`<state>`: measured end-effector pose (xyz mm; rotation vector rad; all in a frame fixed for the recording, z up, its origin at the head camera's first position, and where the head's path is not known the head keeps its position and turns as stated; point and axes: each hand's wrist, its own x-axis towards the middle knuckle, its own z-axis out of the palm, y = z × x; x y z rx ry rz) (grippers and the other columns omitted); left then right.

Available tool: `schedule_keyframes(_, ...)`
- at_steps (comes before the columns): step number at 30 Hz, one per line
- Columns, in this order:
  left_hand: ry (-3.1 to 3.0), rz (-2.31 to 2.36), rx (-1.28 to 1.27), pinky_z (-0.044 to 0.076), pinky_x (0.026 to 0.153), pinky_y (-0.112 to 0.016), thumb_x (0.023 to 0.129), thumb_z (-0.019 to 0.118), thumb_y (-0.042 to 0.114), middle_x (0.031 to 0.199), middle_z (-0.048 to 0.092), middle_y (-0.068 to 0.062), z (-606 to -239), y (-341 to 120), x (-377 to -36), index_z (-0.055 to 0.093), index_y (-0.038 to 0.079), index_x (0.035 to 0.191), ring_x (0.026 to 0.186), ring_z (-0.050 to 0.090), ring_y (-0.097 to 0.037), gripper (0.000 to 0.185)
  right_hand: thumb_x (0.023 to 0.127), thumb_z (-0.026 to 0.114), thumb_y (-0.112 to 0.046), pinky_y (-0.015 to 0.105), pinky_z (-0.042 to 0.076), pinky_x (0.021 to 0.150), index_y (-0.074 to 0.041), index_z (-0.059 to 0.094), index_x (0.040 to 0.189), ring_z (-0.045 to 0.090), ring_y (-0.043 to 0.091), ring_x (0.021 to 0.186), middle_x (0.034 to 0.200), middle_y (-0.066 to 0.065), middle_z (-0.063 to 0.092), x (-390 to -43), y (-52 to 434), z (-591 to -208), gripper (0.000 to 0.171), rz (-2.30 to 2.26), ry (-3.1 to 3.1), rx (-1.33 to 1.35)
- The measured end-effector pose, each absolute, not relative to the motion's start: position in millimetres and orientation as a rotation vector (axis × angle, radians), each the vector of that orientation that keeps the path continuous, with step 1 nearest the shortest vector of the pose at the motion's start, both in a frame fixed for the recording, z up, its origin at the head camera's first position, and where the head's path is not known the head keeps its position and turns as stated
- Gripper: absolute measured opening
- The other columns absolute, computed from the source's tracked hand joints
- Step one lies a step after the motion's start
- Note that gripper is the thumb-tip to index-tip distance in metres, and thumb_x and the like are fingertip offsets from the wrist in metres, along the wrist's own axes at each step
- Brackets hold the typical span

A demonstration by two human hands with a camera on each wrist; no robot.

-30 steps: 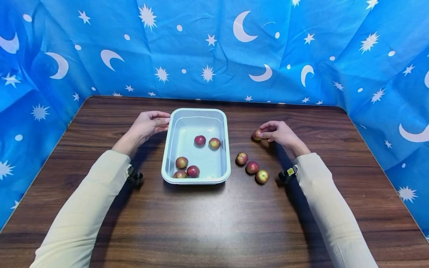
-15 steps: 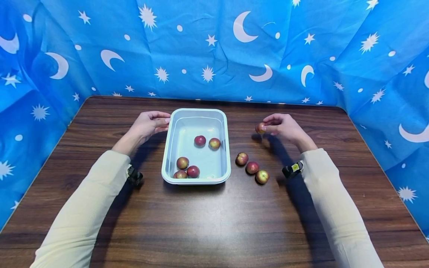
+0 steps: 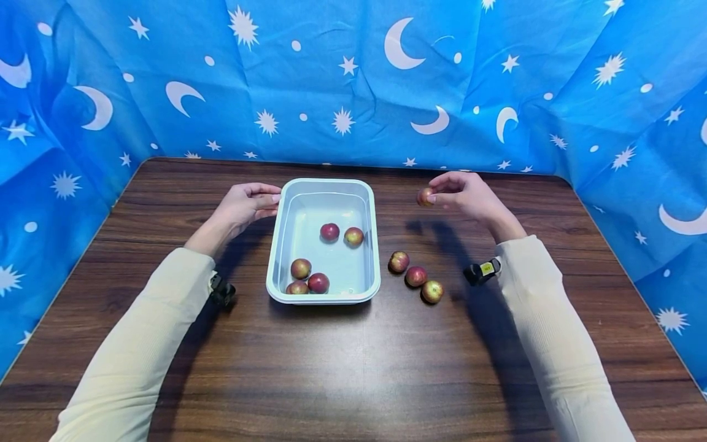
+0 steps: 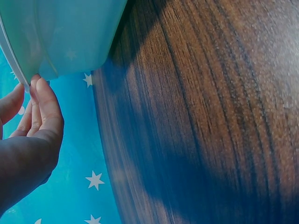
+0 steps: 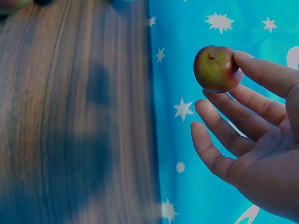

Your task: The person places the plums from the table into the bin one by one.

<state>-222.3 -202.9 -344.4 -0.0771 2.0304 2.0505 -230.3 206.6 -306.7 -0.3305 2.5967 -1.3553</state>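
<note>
In the head view, a white plastic tub (image 3: 323,299) stands left of the table's middle, with several red and yellow plums (image 3: 329,231) inside. My left hand (image 3: 240,209) pinches the tub's far left rim. The left wrist view confirms this, with thumb and fingers (image 4: 49,100) on either side of the rim (image 4: 13,60). Right of the tub, my right hand (image 3: 468,195) holds a plum (image 3: 424,196) above the table. Thumb and fingertips pinch this plum (image 5: 215,70) in the right wrist view, while the other fingers spread loosely below.
Three plums, one of them yellowish (image 3: 432,291), lie in a slanting row on the brown wooden table (image 3: 353,368), right of the tub. A blue curtain (image 3: 331,73) with white moons and stars hangs behind the table and along its sides.
My right hand has lifted the plum off the table and carried it up and toward the back. The left hand stays at the tub's rim.
</note>
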Motion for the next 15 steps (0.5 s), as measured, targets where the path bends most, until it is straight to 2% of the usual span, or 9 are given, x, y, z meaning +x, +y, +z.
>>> schedule_keyframes(9, 2.03, 2.052, -0.08, 0.054, 0.079, -0.029, 0.091, 0.053, 0.0, 0.086, 0.062, -0.003, -344, -202, -222, 0.049, -0.011, 0.115, 0.072, 0.062, -0.01, 0.027, 0.084, 0.068, -0.027, 0.03, 0.05, 0.075, -0.004, 0.059, 0.113, 0.056, 0.018, 0.09, 0.104, 0.01, 0.061, -227, 185, -298, 0.037, -1.329, 2.604, -0.409)
schedule_keyframes(15, 2.058, 2.029, -0.073, 0.053, 0.082, -0.032, 0.091, 0.054, 0.001, 0.087, 0.062, -0.003, -345, -202, -222, 0.049, -0.011, 0.116, 0.073, 0.063, -0.01, 0.029, 0.084, 0.068, -0.021, 0.027, 0.048, 0.079, -0.003, 0.06, 0.111, 0.058, 0.019, 0.092, 0.103, 0.011, 0.064, -226, 167, -299, 0.033, -1.333, 2.583, -0.505)
